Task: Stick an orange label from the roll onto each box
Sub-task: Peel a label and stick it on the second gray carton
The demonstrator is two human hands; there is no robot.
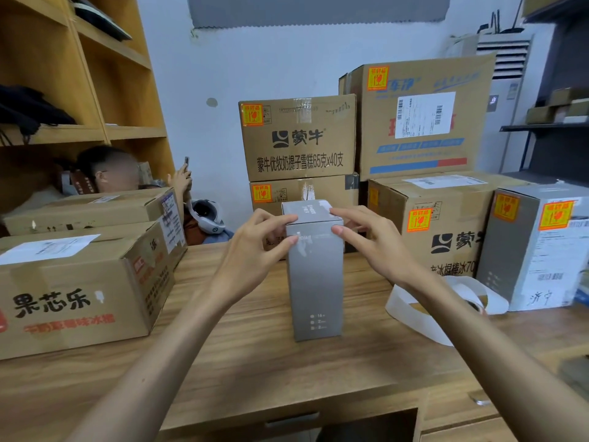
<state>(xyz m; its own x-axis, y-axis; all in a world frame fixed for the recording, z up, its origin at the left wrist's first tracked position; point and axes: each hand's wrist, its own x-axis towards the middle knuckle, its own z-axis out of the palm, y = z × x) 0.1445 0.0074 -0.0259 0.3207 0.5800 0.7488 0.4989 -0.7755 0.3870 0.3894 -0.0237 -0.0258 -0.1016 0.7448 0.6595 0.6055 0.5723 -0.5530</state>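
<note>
A tall grey box [314, 282] is standing upright on the wooden bench [255, 362], near its middle, and both hands are gripping its top end. The left hand [255, 247] is reaching in from the left with the forearm stretched forward, its fingers resting over the box's top left edge and its thumb pressing on the front face just below the rim. The right hand [366, 237] is mirroring it from the right, fingers lying across the top right corner and thumb touching the front face, so the box is being clamped between the two hands. No orange label is showing on the faces of this box that can be seen. Just to the right of it, partly behind the right forearm, the label roll [446, 301] is lying on the bench with a loose loop of white backing paper curling out. Farther right, a grey and white box [535, 250] is standing on the bench, wearing orange labels [556, 215] near its top. Behind, stacked cardboard cartons [299, 138] are each showing an orange label in an upper corner. To the left, two brown cartons [79, 282] are sitting on the bench, closed with tape. Whether any of the boxes is holding anything cannot be told, as all are shut.
</note>
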